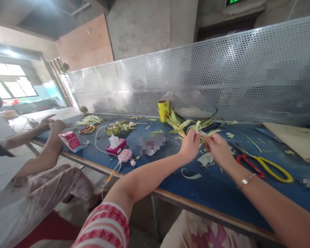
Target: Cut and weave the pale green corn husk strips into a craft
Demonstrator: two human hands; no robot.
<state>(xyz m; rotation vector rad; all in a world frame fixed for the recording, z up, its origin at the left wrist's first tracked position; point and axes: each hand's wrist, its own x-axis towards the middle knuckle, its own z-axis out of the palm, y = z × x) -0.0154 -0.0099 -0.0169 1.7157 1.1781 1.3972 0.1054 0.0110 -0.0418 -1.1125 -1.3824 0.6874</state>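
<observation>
Pale green leaf strips [197,126], husk-like in look, are pinched between my two hands over the blue tabletop. My left hand [190,146] closes its thumb and fingers on them from the left. From the right, my right hand [219,148] grips the same strips, its fingertips close to those of the left. A pile of longer green leaves [176,123] lies just behind my hands. Below them are pale scraps [205,159] and a curled strip [192,175]. Scissors with one red and one yellow handle [271,166] rest beside my right forearm.
A yellow can-like container [163,111] stands by the perforated metal screen [134,82]. Left of me are a white charger [114,142], a pink case [125,155] and a red-and-white box [70,141]. A co-worker's hands [55,124] are at the far left. Brown cardboard [294,141] lies right.
</observation>
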